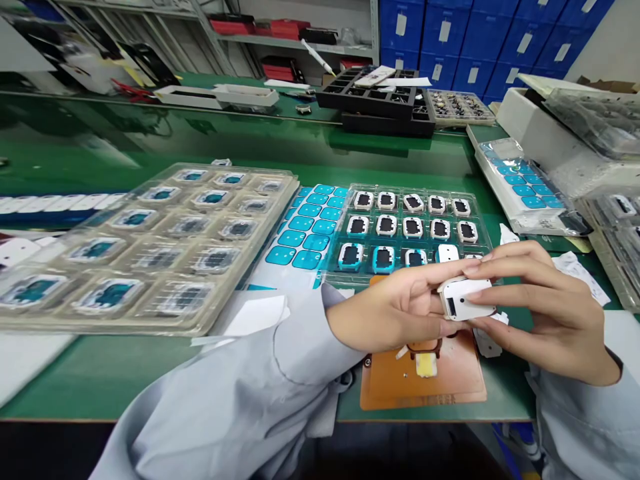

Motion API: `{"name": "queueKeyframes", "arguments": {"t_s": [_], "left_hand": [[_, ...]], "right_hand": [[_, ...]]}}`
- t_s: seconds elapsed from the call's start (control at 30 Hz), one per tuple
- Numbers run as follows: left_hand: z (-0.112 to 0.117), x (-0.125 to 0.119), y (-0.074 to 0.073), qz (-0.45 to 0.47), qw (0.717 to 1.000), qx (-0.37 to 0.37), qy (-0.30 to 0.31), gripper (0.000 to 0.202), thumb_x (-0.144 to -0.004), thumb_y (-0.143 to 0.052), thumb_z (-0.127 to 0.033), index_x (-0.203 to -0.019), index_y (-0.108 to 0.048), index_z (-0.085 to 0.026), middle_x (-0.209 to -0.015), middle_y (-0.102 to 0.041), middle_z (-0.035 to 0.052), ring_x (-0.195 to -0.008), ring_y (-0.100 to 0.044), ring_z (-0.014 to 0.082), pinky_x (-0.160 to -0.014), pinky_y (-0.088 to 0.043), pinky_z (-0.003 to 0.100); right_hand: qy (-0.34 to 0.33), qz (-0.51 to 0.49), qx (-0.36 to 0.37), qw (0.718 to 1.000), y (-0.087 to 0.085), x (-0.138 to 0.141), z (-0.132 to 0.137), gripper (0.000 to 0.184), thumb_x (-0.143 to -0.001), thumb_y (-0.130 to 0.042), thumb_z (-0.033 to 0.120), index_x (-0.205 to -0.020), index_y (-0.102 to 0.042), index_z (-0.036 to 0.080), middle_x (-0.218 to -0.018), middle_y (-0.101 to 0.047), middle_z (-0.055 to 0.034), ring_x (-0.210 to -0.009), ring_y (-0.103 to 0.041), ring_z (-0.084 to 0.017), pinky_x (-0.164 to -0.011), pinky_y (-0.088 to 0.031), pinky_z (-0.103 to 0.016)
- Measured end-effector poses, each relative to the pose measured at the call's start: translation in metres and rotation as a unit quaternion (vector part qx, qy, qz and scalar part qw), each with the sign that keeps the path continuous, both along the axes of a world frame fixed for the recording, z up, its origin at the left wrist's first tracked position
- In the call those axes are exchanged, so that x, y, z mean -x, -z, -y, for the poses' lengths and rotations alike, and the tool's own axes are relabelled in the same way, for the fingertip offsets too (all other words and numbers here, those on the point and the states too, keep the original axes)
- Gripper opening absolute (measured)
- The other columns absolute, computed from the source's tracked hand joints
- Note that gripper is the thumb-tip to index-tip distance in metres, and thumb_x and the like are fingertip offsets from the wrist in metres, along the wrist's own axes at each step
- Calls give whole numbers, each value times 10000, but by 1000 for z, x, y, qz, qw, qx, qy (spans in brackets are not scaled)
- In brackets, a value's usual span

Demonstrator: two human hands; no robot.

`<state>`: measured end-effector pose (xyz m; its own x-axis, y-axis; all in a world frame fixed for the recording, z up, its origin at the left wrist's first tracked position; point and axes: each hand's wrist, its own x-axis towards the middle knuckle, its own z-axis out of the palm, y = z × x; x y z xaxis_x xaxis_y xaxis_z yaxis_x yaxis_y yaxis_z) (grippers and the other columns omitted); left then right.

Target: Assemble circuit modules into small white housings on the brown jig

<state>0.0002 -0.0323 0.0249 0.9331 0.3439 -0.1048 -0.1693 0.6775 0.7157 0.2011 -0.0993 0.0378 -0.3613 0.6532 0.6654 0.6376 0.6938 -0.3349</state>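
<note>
My left hand [395,310] and my right hand [545,313] both grip a small white rectangular device housing [465,298] between their fingertips, with a dark opening showing on its near end. Just below the hands lies an orange fixture plate [425,383] with a dark holder and a pale yellow block on it, partly hidden by my fingers. Behind my fingers stands a clear blister tray [410,227] holding several small housings with dark centres, some white and some teal-rimmed. My left hand's fingertips are close to its front row.
A large clear tray of teal-and-dark parts [150,247] and a sheet of teal pads [305,233] lie left of the blister tray. Black trays [367,100] stand at the back of the green bench [125,380], with blue bins and shelves behind.
</note>
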Motion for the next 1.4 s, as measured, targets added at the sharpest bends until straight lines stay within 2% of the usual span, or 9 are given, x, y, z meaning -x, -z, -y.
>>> {"name": "queueKeyframes", "arguments": {"t_s": [0.27, 0.63, 1.07, 1.4], "left_hand": [[-1, 0, 3, -7, 1000, -26, -1, 650, -743, -761, -129, -1349, -565, -255, -1165, -684, 70, -1073, -655, 204, -977, -500, 327], [-1, 1, 4, 1, 1000, -23, 1, 593, -766, -742, -106, -1314, -597, -281, -1148, -688, 50, -1049, -661, 167, -953, -503, 278], [-1, 1, 3, -7, 1000, -24, 8, 659, -754, -767, -152, -1365, -544, -253, -1171, -676, 73, -1059, -651, 188, -991, -478, 334], [-2, 0, 2, -18, 999, -27, 12, 667, -746, -766, -137, -1363, -547, -265, -1111, -699, 55, -995, -671, 167, -891, -514, 274]], "right_hand": [[-9, -1, 4, 1000, 0, -1, 0, 171, -821, -703, 151, -970, -697, 236, -1052, -710, -70, -943, -613, -252, -769, -516, -443], [-11, 2, 1, 1000, 1, -1, 1, 175, -823, -704, 136, -976, -692, 221, -1067, -700, -78, -955, -600, -248, -775, -507, -440], [-13, 7, 6, 1000, 1, 0, 2, 170, -819, -702, 108, -967, -689, 192, -1063, -692, -92, -959, -582, -254, -788, -494, -443], [-6, 2, 7, 1000, 0, 2, 3, 167, -824, -692, 115, -965, -689, 206, -1045, -694, -86, -943, -586, -254, -772, -497, -446]]}}
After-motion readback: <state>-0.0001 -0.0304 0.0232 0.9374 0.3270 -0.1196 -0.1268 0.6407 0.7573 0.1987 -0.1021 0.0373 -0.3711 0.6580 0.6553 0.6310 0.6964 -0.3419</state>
